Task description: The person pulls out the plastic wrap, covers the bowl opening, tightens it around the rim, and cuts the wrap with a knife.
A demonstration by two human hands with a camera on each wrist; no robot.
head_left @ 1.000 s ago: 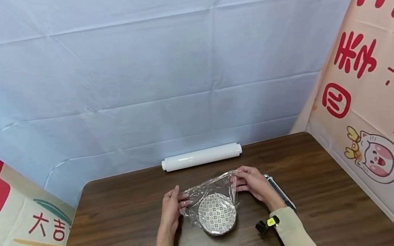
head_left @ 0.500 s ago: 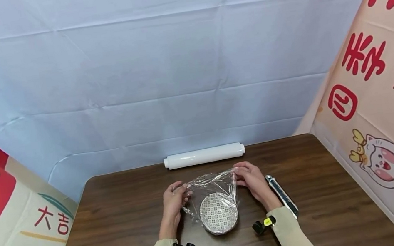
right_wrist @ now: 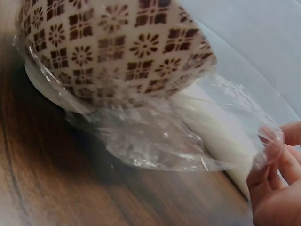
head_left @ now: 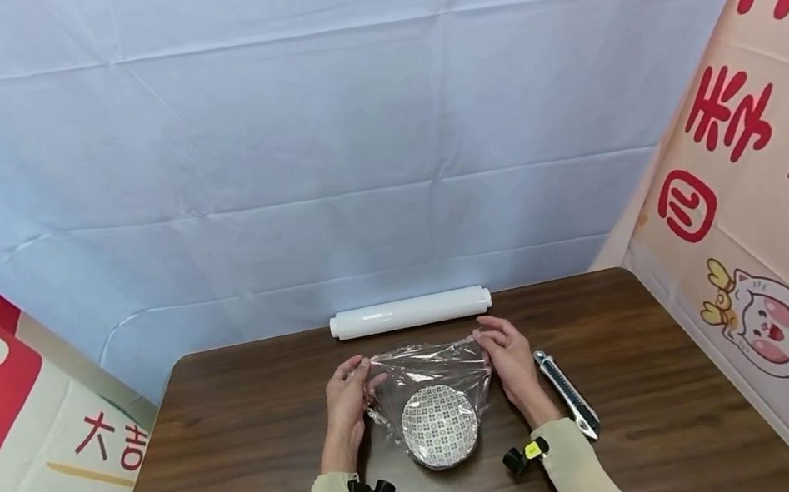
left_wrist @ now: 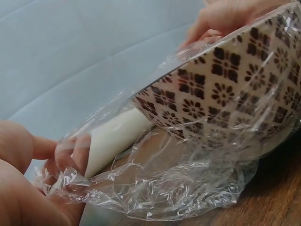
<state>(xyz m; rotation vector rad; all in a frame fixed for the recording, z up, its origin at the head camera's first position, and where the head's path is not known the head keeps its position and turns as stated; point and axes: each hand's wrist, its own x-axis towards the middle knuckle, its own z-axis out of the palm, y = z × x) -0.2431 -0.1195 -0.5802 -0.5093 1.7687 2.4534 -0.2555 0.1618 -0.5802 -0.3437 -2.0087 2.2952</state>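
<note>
A bowl (head_left: 440,427) with a dark floral pattern stands upright on the table. Clear cling film (head_left: 426,363) lies over it and reaches beyond its far rim. My left hand (head_left: 345,400) pinches the film's far left corner between thumb and fingers. On the other side my right hand (head_left: 512,360) pinches the far right corner, so the film spans the gap between both hands. In the left wrist view, crumpled film (left_wrist: 178,188) hangs below the bowl's side. The right wrist view shows film gathered at the fingertips (right_wrist: 270,141).
Behind the hands, a white roll of cling film (head_left: 411,312) lies along the back edge of the wooden table (head_left: 239,436). A utility knife (head_left: 567,396) lies just right of my right forearm. Cloth backdrops (head_left: 346,118) hang behind and at both sides.
My right hand has moved slightly outward, and the film between the hands is spread wider and tauter. The left fingers have shifted their hold on the corner. The bowl stays in place.
</note>
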